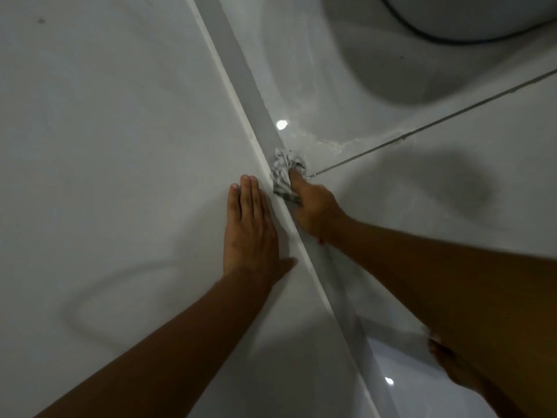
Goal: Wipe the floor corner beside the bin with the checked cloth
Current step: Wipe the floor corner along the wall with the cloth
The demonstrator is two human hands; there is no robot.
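Note:
My right hand (pixel 315 206) is closed around a bunched grey-white checked cloth (pixel 283 171) and presses it onto the glossy floor where the tile meets the skirting strip. Dried whitish smears (pixel 331 144) lie on the tile just beyond the cloth. My left hand (pixel 251 233) rests flat on the white wall (pixel 105 131) left of the skirting, fingers together and thumb out, holding nothing. The rounded white bin (pixel 470 16) stands at the top right, its reflection showing in the floor below it.
A grey skirting strip (pixel 241 70) runs diagonally from top centre to bottom right. A dark grout line (pixel 437 120) crosses the glossy tiles to the right. My bare foot (pixel 452 369) shows at the lower right, beneath my right forearm.

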